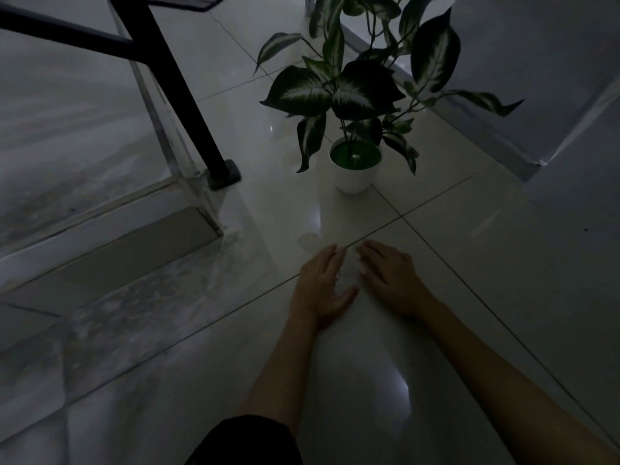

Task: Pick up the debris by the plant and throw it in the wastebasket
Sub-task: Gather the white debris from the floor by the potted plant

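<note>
The scene is dim. A leafy plant (355, 92) stands in a small white pot (355, 177) on the pale tiled floor. Below it, my left hand (322, 283) and my right hand (389, 276) lie on the floor, palms down, cupped toward each other. Between them sits a small heap of pale, whitish debris (349, 270), touched by the fingertips of both hands. Neither hand has lifted it. No wastebasket can be made out with certainty.
A black metal leg (188, 105) with a square foot (224, 177) stands left of the pot, beside a clear panel edge. A marble step runs along the left. A white wall corner (536, 129) is at the right. My dark-clothed knee (245, 441) shows at the bottom.
</note>
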